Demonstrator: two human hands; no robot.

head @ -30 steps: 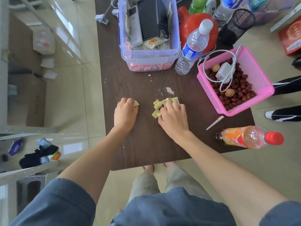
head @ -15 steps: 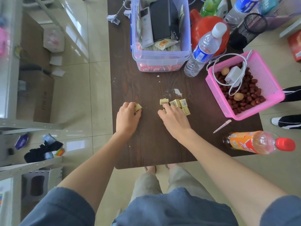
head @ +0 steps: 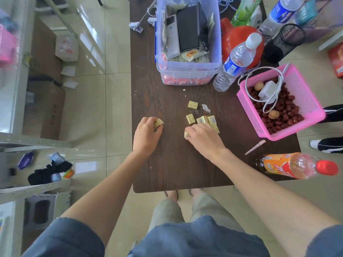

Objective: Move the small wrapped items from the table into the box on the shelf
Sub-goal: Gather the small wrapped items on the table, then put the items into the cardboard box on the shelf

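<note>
Here we see small yellow foil-wrapped cubes (head: pixel 203 120) clustered mid-table on the dark wood-grain table (head: pixel 167 169), with one more (head: pixel 192 104) lying apart, farther back. Our left hand (head: pixel 146 138) curls its fingers around a cube (head: pixel 159 123); our right hand (head: pixel 203 139) pinches another (head: pixel 186 134) at the cluster's near edge. Beyond stand a clear plastic bin (head: pixel 189 71) and a pink mesh basket (head: pixel 304 101).
</note>
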